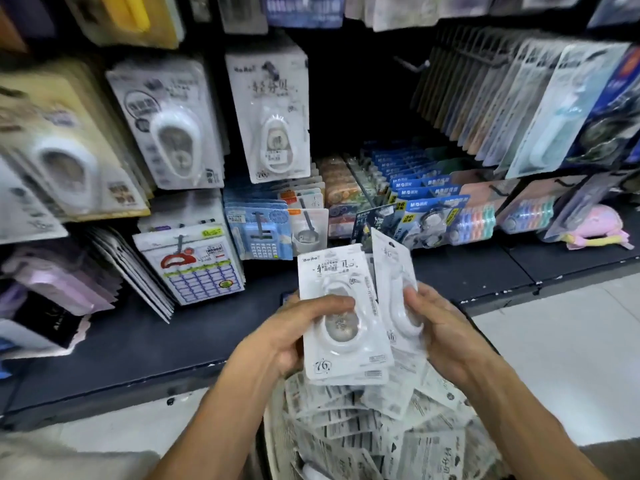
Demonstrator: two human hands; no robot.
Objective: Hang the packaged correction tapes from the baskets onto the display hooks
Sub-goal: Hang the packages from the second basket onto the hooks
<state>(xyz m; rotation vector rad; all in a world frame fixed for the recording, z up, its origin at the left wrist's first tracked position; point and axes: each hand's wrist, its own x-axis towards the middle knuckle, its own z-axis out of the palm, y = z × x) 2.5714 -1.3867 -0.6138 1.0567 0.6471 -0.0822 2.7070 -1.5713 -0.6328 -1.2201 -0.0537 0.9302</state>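
Note:
My left hand [298, 327] grips a small stack of white packaged correction tapes [341, 296], thumb across the front blister. My right hand [438, 327] holds another white correction tape pack [394, 271] tilted beside the stack, thumb on its blister. Below both hands a basket [273, 441] is heaped with several more of the same packs [381, 431]. On the display ahead, matching packs hang on a hook [272, 112], with a bare hook [412, 65] to their right.
Other correction tape packs [169, 126] hang at the left. Calculators [263, 233], blue carded packs [422, 202] and coloured tape rolls [474, 223] fill lower hooks. A dark shelf base [138, 341] runs across, with pale floor [554, 358] at the right.

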